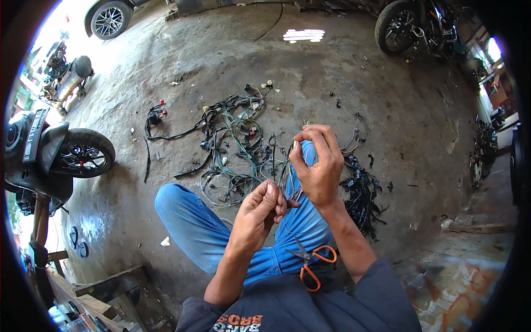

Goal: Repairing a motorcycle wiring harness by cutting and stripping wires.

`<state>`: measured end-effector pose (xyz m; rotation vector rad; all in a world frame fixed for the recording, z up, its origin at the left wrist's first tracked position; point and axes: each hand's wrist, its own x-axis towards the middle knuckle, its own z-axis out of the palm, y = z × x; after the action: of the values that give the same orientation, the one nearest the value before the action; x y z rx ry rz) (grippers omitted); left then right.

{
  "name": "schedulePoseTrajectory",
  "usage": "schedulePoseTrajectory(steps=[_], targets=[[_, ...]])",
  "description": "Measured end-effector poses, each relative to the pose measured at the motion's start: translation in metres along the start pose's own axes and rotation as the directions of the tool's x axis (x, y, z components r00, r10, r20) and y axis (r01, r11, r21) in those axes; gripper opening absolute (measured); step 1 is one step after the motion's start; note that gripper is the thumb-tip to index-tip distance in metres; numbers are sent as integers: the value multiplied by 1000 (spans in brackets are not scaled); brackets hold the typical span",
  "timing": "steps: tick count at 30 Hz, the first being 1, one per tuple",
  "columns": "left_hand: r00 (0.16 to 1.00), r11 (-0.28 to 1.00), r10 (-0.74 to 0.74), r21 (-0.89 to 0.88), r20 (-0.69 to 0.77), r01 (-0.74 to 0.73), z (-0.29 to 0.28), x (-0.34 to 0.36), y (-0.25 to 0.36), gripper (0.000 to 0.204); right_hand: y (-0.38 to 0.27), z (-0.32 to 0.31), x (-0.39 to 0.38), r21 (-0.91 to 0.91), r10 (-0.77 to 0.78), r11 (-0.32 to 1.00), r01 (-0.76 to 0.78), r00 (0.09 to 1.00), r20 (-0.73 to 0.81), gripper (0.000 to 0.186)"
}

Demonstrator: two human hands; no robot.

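Observation:
My left hand (258, 213) is closed above my lap, its thumb pressed against the curled fingers on thin wires. Higher and to the right, my right hand (321, 169) pinches the wires between thumb and forefinger. A few thin wires (290, 182) run between the two hands, in front of my right knee. Beyond the hands a tangled wiring harness (243, 157) of green and black wires with small connectors spreads over the floor. Scissors (307, 257) with orange handles lie open across my lap, below the hands.
A heap of black tape scraps (362, 196) lies right of my knee. Motorcycles stand at left (83, 155) and far right (401, 27). A car wheel (108, 21) shows at far left. Sandals (78, 242) and wooden boards (119, 288) are at lower left.

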<state>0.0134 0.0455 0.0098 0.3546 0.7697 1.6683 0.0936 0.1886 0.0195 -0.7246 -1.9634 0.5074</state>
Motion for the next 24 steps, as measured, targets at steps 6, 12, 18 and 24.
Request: schedulePoseTrajectory(steps=[6,12,18,24], targets=[[1000,999,18,44,-22,-18,-2,-8,5,26,-3,-7,-5,331,179,919,-215,974,136,14],[989,979,117,179,-86,-100,-9,-14,3,26,-20,-26,-18,631,312,507,-587,808,500,39],[999,912,-36,408,-13,38,-1,-18,11,31,-2,-23,-35,630,356,316,-709,704,614,40],[997,872,-80,486,17,61,7,-21,13,36,-5,-23,-33,536,385,26,-844,504,773,29]])
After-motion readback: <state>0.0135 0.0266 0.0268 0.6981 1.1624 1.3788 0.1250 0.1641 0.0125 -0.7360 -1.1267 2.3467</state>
